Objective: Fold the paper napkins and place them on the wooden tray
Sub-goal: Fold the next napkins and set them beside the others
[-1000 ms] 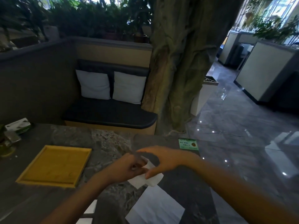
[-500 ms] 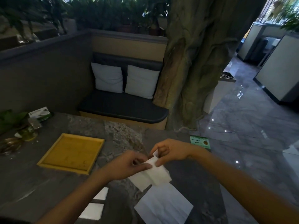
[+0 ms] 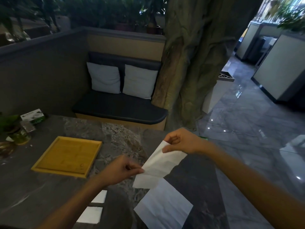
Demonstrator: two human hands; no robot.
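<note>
A white paper napkin is held up off the table between both hands, stretched on a slant above the table's near right part. The left hand pinches its lower near corner between thumb and fingertips, and the right hand pinches the upper far corner, fingers curled round the edge. The sheet looks thin and limp: it sags and creases between the two grips, so it should weigh almost nothing, bend at a touch and tear if pulled hard. Corners and edges are the sensible places to hold it, with a light pinch, bringing corner to corner and then pressing the crease flat on the table. A second napkin lies spread flat at the table's near edge, just below the held one, and two small white folded pieces lie to its left near the same edge. The wooden tray sits toward the left side of the table with nothing visible on it, well apart from the hands, so no placing appears done yet.
</note>
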